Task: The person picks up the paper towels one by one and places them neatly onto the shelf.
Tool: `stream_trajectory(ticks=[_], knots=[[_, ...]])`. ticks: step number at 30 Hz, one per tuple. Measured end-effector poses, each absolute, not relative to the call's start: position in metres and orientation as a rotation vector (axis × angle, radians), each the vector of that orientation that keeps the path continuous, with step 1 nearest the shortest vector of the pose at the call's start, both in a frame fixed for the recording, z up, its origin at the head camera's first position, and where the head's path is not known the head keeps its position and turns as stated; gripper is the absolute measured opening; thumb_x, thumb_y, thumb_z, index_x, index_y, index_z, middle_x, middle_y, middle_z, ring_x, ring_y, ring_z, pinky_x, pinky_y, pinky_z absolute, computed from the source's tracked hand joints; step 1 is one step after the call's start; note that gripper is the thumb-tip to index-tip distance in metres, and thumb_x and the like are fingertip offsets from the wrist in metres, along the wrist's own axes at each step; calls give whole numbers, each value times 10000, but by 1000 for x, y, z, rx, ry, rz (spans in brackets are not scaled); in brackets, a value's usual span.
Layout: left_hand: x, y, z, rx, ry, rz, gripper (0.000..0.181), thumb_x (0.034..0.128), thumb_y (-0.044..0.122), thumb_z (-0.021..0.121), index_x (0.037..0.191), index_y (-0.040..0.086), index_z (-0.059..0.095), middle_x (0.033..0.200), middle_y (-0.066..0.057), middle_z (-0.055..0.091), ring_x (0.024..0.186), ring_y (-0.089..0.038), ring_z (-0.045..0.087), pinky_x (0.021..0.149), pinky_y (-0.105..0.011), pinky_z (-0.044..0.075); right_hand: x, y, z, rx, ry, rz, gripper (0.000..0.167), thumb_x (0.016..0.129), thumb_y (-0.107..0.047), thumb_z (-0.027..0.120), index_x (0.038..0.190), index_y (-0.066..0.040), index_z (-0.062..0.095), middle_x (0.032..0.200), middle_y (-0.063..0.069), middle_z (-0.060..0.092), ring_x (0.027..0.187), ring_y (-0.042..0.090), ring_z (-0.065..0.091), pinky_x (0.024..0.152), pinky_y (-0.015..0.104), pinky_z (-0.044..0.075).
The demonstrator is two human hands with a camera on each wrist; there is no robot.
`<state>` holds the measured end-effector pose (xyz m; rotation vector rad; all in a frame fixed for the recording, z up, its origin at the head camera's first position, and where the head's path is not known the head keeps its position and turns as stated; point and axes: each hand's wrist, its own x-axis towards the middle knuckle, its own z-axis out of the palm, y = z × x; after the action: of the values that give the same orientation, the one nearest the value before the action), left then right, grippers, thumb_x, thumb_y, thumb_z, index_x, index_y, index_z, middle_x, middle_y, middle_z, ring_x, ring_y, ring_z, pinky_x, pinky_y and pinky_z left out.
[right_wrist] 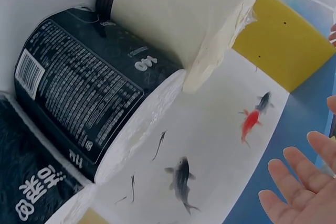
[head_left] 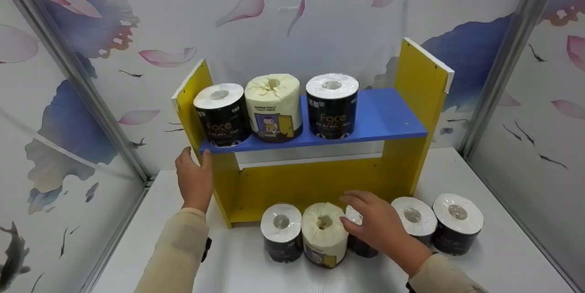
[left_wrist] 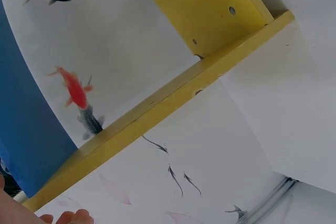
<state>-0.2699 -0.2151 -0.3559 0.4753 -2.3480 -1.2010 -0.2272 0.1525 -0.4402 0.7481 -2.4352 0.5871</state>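
My left hand holds the front edge of a rack's left yellow side panel, thumb beside the blue shelf and fingers outside. In the left wrist view its fingertips show at the lower edge. My right hand hovers with spread, slightly bent fingers over a black-wrapped toilet roll, which it partly hides. Next to that roll stand a cream-wrapped roll and another black-wrapped roll. The right wrist view shows the fingers apart from the rolls, holding nothing.
On the blue shelf stand a black-wrapped roll, a cream-wrapped roll and a second black-wrapped roll. Two more black-wrapped rolls, one near and one far right, stand on the white table. Patterned panels enclose it.
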Motion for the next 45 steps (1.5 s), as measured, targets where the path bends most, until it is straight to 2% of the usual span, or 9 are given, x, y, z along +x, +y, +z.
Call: stream_trajectory(ticks=[5,11,18,30,45], knots=[[-275,-218,-354,471,-2338,-1260,617,1016,363,418,1472,-28,273,1486,-220,294,1389,-346,293,1131,-473,236,-228,144,-440,757,-2477,609,419,762,-243,808,1148,-136,685,1180,61,635,1013,232,636,726,381,539],[-280,-220,-353,465,-2318,-1313,592,1019,346,410,1470,-18,288,1471,-210,315,1377,-333,317,1125,-467,253,-230,134,-440,745,-2570,582,479,774,-287,796,1205,-134,657,1242,94,608,1085,286,607,807,458,519],[-283,-222,-351,453,-2302,-1376,549,1029,332,380,1447,-20,324,1401,-200,385,1293,-326,396,1090,-473,300,-231,122,-441,777,-2592,556,524,793,-298,777,1256,-111,618,1285,115,579,1144,310,571,894,482,486],[-288,-228,-348,436,-2305,-1318,460,1031,276,388,1330,-67,450,1264,-232,464,1137,-339,470,1003,-494,355,-232,106,-443,830,-2582,537,519,816,-320,749,1269,-112,604,1303,108,566,1173,308,552,932,486,465],[-295,-232,-348,418,-2307,-1336,453,1033,273,401,1330,-66,451,1282,-229,482,1185,-346,478,1022,-481,361,-237,82,-444,853,-2627,581,505,837,-355,723,1276,-136,605,1322,102,557,1192,305,542,940,486,460]])
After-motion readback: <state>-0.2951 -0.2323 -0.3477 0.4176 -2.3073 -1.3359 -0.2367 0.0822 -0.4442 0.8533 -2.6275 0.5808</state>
